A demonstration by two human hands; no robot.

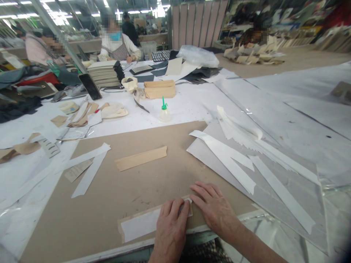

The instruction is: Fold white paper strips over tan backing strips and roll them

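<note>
My left hand (171, 226) lies flat, fingers stretched, on the right end of a tan strip (128, 222) covered by a white strip (139, 224) at the near edge of a brown board (109, 197). My right hand (212, 206) rests flat just right of it, fingertips touching the strip's right end. Both hands press down and hold nothing. Another tan strip (140, 158) lies loose in the middle of the board.
White strips (90, 164) lie at the board's left, several more white strips (236, 160) on a grey sheet at the right. A small glue bottle with a green nozzle (164, 111) stands behind. Stacks of pieces (105, 73) and seated people (117, 44) are farther back.
</note>
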